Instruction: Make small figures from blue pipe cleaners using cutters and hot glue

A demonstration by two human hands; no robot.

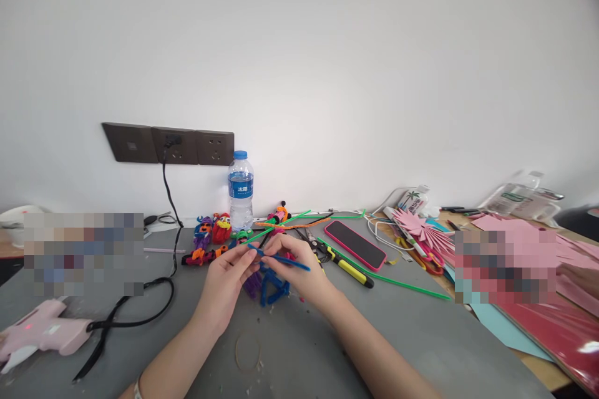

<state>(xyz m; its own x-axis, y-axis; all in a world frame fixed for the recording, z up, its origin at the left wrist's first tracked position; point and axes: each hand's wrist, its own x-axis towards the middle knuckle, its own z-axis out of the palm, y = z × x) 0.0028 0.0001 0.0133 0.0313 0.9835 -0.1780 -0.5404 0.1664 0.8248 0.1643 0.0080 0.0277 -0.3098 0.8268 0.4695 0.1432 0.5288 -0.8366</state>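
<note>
A blue pipe cleaner [292, 263] runs between my two hands, above the grey table [327, 349]. The fingers of my left hand [229, 274] pinch it near its left end. My right hand [299, 268] is closed on it too, its free end sticking out over the hand. Just below and behind my hands lie bent blue pipe cleaners [272, 288] and a purple piece [253, 285]. Several small colourful pipe cleaner figures [221, 228] stand at the back, and my hands partly cover some of them.
A water bottle [241, 193] stands by the wall. Yellow-handled pliers [350, 269], a pink-cased phone [355, 244] and a green pipe cleaner [412, 288] lie to the right. A pink glue gun [47, 327] with a black cord is at left. Another person's hand [580, 283] appears far right.
</note>
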